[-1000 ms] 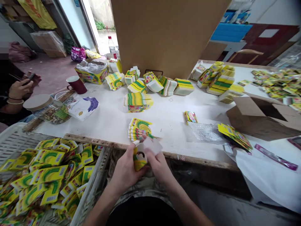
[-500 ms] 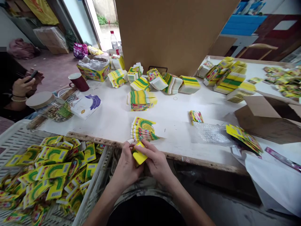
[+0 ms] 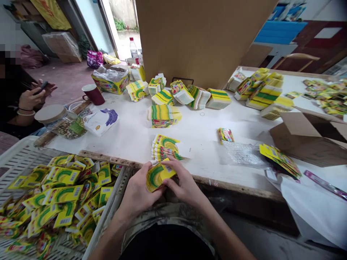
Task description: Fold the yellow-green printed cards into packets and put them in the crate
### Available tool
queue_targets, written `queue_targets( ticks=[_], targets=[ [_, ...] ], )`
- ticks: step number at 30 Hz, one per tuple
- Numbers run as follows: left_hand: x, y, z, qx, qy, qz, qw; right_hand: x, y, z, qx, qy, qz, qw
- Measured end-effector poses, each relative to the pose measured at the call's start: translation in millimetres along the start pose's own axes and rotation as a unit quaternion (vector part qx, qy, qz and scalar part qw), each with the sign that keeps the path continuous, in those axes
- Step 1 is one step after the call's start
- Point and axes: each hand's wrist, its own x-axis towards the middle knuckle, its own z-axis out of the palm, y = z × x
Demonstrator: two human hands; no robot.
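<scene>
Both hands grip one small yellow and green crayon box (image 3: 157, 176) just over the table's front edge. My left hand (image 3: 138, 187) clasps its left side, with a white wrap on one finger. Fingers of my right hand (image 3: 181, 182) pinch the right end, where a barcode shows. Whether anything is inside the box I cannot see. Just beyond the hands lies a fan of flat yellow cartons (image 3: 166, 146). Farther back rests a stack of flattened cartons (image 3: 162, 116). Left of my lap, a white plastic crate (image 3: 20, 155) holds many similar yellow boxes.
More carton stacks (image 3: 219, 98) line the table's back before a large cardboard sheet (image 3: 195, 39). At right are an open cardboard box (image 3: 306, 133), bubble wrap (image 3: 242, 153) and one small box (image 3: 226, 135). At left stand a jar (image 3: 63, 124) and maroon mug (image 3: 94, 95); another person's hands (image 3: 34, 95) hold a phone.
The box in my hands has turned, so its broad green-patterned face and barcode now show. My right hand has shifted to its right end. The view has moved slightly.
</scene>
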Motion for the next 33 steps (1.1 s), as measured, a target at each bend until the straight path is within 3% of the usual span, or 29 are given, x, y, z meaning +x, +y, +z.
queue_targets(
  ticks=[2,3,5,7,9,11,17,21,29,33],
  targets=[
    [-2.6,-0.4,5.3,-0.114,0.036,-0.032,0.992,0.6,4.8,5.7,0.033,0.03,-0.005,0.999],
    [-3.8,-2.1,6.5,-0.207,0.083,-0.048,0.974,2.5,8.9,6.2,0.022,0.043,-0.001,0.999],
    [-4.7,-8.4,4.7,-0.377,0.222,-0.057,0.897,10.0,19.8,2.4,-0.062,0.086,0.026,0.994],
    [-3.1,-16.7,-0.6,-0.478,0.349,-0.067,0.803,21.1,32.0,-4.9,-0.171,0.141,0.065,0.973],
    [-0.6,-23.8,-5.1,-0.527,0.383,-0.116,0.75,32.9,42.5,-10.6,-0.236,0.173,0.097,0.951],
    [1.1,-27.0,-5.2,-0.569,0.353,-0.18,0.721,42.1,49.5,-11.5,-0.268,0.173,0.116,0.941],
    [1.3,-20.8,13.2,-0.565,0.223,-0.178,0.774,48.2,54.5,-3.7,-0.315,0.146,0.135,0.928],
    [2.1,-18.2,22.9,-0.558,0.159,-0.192,0.791,49.4,55.1,-7.3,-0.322,0.15,0.149,0.923],
    [-4.9,-21.2,30.1,-0.541,0.123,-0.19,0.81,49.8,53.8,-6.3,-0.245,0.17,0.138,0.945],
    [-7.7,-15.2,35.9,-0.563,0.122,-0.152,0.803,34.9,34.1,-2.3,-0.148,0.132,0.121,0.973]
  ],
)
